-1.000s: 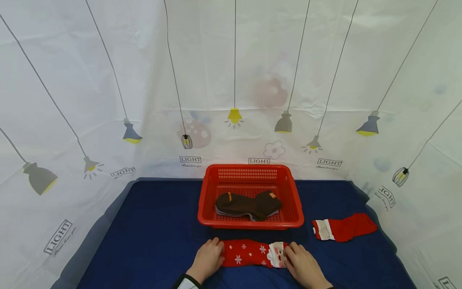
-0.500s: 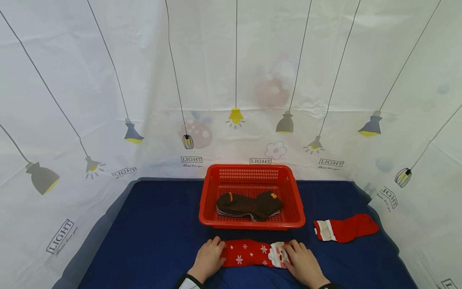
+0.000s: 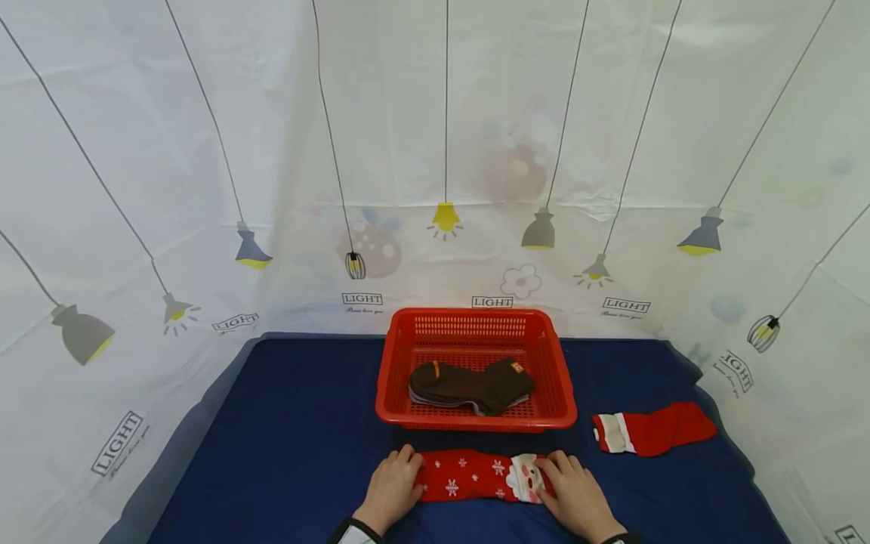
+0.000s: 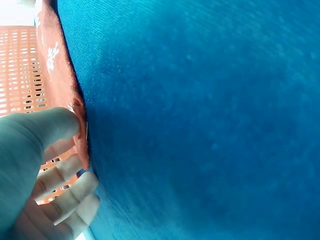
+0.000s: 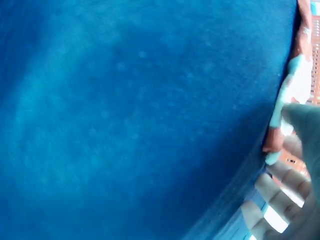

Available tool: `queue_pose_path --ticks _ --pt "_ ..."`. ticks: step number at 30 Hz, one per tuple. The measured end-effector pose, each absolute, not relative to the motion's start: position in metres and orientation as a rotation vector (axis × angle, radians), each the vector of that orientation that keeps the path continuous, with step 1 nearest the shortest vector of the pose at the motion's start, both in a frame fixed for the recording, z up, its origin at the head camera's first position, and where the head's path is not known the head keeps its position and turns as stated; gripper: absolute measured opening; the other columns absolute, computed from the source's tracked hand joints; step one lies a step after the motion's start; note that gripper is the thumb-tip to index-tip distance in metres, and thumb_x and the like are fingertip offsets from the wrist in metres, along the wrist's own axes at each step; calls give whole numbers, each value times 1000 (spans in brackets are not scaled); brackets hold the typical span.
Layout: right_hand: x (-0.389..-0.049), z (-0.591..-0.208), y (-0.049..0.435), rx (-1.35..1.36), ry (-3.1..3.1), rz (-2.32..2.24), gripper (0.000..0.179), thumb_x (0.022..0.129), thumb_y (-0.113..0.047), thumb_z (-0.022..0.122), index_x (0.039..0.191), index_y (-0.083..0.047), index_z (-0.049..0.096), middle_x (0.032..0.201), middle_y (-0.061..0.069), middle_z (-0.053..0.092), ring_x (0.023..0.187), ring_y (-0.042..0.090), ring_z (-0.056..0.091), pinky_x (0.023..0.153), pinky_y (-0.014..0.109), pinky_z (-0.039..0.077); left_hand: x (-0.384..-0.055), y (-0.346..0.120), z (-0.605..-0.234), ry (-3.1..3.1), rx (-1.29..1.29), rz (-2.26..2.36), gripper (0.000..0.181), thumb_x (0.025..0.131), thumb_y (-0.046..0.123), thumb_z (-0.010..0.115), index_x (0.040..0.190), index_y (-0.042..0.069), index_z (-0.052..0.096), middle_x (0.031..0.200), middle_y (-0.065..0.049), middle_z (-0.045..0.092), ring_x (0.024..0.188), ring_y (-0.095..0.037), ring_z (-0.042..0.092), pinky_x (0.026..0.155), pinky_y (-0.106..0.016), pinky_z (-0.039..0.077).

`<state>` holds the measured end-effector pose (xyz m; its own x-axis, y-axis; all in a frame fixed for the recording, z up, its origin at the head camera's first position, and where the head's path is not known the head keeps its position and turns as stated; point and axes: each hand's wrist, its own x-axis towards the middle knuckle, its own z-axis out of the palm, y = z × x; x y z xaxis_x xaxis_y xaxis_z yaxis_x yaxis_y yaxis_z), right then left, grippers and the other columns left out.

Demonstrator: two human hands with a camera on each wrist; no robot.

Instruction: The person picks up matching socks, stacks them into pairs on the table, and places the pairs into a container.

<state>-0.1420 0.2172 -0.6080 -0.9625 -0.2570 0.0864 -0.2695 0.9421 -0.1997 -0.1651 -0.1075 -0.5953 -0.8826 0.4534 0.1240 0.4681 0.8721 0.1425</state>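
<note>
A red Christmas sock with white snowflakes and a Santa face at its cuff lies flat across the front of the blue cloth. Its left end is pinched by my left hand; in the left wrist view the thumb presses on the red fabric, other fingers loosely bent beside it. At the Santa cuff, my right hand pinches the other end between thumb and index finger. The right wrist view shows the white-and-red cuff partly behind that thumb. Off to the right lies another red sock with a white band.
Just beyond the sock stands a red plastic basket with perforated sides. Dark brown socks lie in it, over lighter grey ones. A white curtain printed with lamps surrounds the blue-covered table at the back and sides.
My right thumb and fingers have shifted slightly at the Santa cuff, uncovering a bit more of the face. The left hand stays at its end; the whole view has drifted slightly.
</note>
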Motion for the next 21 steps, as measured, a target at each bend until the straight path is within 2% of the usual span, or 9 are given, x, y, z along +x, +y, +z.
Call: queue_pose_path --ticks 5,9,14,21 --pt "-146 -601 223 379 -3030 372 37 74 -40 72 106 -23 62 93 -4 52 77 13 46 60 30 37 -165 -107 -596 -2962 -747 -230 27 70 27 76 91 15 64 83 -1 50 69 -16 48 59 -30 42" --pt "-152 -596 232 358 -2991 317 38 74 -36 73 107 -22 62 98 0 53 83 18 49 62 34 41 -164 -105 -594 -2941 -750 -234 26 70 26 76 91 15 64 83 0 51 71 -17 48 59 -30 40" --pt "-160 -595 246 324 -2886 263 43 70 -32 76 108 -17 63 104 7 54 93 28 53 65 45 46 -161 -103 -593 -2880 -753 -245 27 69 26 76 90 16 64 83 0 51 72 -17 48 59 -30 40" --pt "-167 -596 264 152 -2852 225 51 68 -28 77 112 -9 61 113 16 53 103 38 50 69 59 43 -160 -102 -588 -2908 -738 -259 29 70 28 75 94 16 64 88 0 52 76 -17 49 62 -31 41"
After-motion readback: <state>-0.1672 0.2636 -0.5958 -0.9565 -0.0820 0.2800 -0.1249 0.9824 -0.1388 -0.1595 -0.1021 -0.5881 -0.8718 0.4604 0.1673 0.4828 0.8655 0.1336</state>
